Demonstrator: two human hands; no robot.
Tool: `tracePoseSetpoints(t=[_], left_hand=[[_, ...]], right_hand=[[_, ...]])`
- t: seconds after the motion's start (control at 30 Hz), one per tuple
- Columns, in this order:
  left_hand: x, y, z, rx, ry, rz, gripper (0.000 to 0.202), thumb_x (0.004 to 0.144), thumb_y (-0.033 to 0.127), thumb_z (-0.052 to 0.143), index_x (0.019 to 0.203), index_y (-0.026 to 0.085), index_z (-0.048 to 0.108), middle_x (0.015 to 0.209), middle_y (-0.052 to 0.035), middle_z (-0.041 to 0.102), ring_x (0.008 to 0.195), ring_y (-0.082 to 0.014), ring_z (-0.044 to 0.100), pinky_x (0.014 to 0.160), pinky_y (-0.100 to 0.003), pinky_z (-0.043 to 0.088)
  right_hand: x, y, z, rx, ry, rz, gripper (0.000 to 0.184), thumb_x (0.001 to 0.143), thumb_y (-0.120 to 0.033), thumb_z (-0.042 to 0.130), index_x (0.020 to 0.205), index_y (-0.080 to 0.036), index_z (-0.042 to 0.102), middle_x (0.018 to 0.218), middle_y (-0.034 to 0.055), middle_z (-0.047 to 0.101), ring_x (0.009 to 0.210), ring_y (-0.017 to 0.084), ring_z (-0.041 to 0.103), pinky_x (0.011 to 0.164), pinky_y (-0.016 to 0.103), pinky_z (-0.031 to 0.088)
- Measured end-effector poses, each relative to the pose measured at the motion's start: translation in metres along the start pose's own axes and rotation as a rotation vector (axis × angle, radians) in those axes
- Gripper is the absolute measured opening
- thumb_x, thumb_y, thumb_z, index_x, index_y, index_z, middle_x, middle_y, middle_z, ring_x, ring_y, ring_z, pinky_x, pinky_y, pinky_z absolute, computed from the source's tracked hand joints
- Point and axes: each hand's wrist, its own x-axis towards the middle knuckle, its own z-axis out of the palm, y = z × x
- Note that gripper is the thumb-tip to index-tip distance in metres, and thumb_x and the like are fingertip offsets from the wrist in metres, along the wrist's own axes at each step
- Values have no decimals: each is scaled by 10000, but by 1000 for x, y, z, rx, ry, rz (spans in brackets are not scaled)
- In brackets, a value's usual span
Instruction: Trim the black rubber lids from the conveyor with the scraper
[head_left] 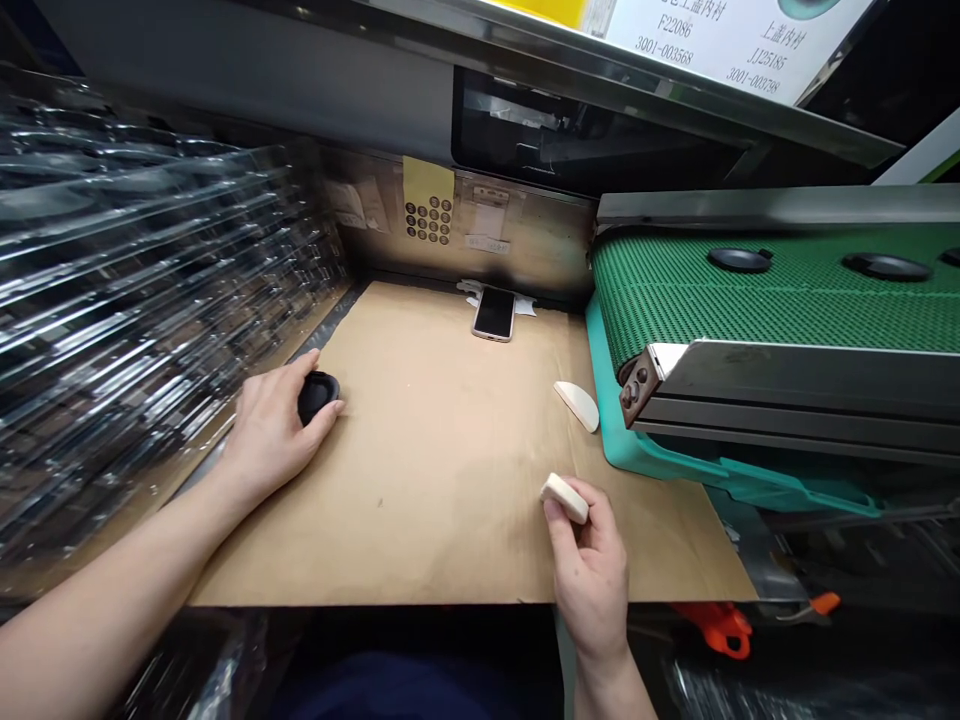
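A small black cap (321, 396) is at the left side of the cardboard sheet (442, 470), near the stacked trays. The left hand (271, 420) has thumb and fingers closed around it; whether the cap rests on the sheet or is slightly raised cannot be told. A thick pale pad (566, 498) is near the sheet's front edge on the right, pinched between the thumb and fingers of the right hand (592, 560), tilted. The two hands are well apart.

Risks, as judged: the pad is gripped only by part of its body, so a loose pinch could let it slip and drop over the front edge. The cap, held from one side, could roll or turn if the fingers ease unevenly. A second pale pad (577, 405) lies just beside the teal bin (611, 440); a sweep of the right forearm could push it against the bin wall.

Surroundings: a phone (494, 314) lies at the back of the sheet. A green conveyor belt (675, 300) carrying black discs (739, 261) overhangs the bin and limits reach on the right. Clear plastic trays (150, 280) crowd the left forearm.
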Motion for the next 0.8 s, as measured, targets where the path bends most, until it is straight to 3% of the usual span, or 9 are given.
tracePoseSetpoints(t=[0.13, 0.27, 0.53, 0.7, 0.8], left_hand=[[1, 1, 2, 14, -93, 22, 580, 946, 526, 459, 1442, 227, 477, 1421, -122, 590, 1308, -351, 492, 1103, -487, 354], [3, -1, 2, 9, -85, 37, 589, 934, 514, 457, 1424, 189, 488, 1364, -136, 623, 1287, -331, 521, 1121, -455, 341], [7, 5, -10, -20, 208, 10, 694, 934, 501, 473, 1534, 183, 331, 1464, -150, 517, 1377, -302, 456, 1199, -441, 260], [18, -5, 3, 23, -25, 22, 663, 908, 508, 503, 1474, 170, 434, 1419, -164, 572, 1324, -347, 502, 1141, -470, 338], [19, -12, 10, 29, -46, -6, 671, 916, 523, 488, 1471, 150, 440, 1408, -179, 576, 1330, -356, 492, 1142, -479, 335]], right_hand=[[-1, 4, 0, -26, 12, -13, 231, 946, -400, 637, 1118, -248, 658, 1054, 34, 686, 962, 192, 649, 888, 334, 514], [-3, 5, -1, -39, 16, -35, 203, 953, -380, 634, 1115, -259, 656, 1048, 25, 683, 940, 181, 651, 871, 324, 517], [-2, 4, 0, -20, 8, -72, 173, 963, -347, 629, 1115, -268, 650, 1055, 20, 675, 964, 179, 648, 883, 327, 513], [-1, 4, -1, -21, -2, -105, 159, 971, -329, 626, 1120, -274, 642, 1066, 15, 673, 978, 179, 646, 892, 335, 511], [-1, 3, -1, -20, -7, -130, 149, 975, -308, 627, 1122, -285, 637, 1065, 4, 670, 984, 171, 640, 900, 330, 504]])
